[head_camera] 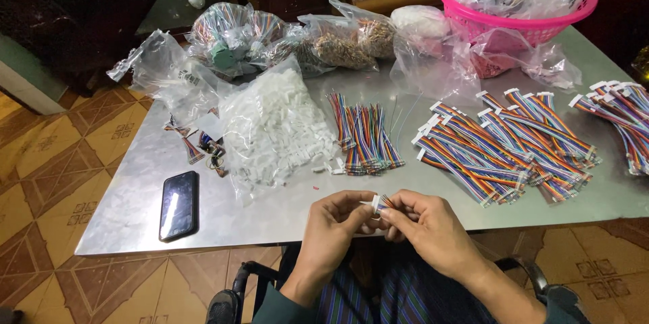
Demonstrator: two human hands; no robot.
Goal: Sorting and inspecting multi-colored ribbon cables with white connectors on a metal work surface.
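The table was brushed sheet metal with a dull sheen. At its 8 o'clock lay a phone with a glossy glass face. The bags at 12 o'clock were clear, crinkled plastic film. The basket at 2 o'clock was glossy pink plastic lattice. The cables had smooth multicoloured insulation and matt white plastic connectors. The floor was glazed patterned tile.

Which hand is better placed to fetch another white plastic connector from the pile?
Left hand, probably: the white plastic connector pile lies on its side of the metal table, while the right hand sits nearer the finished rainbow cables.
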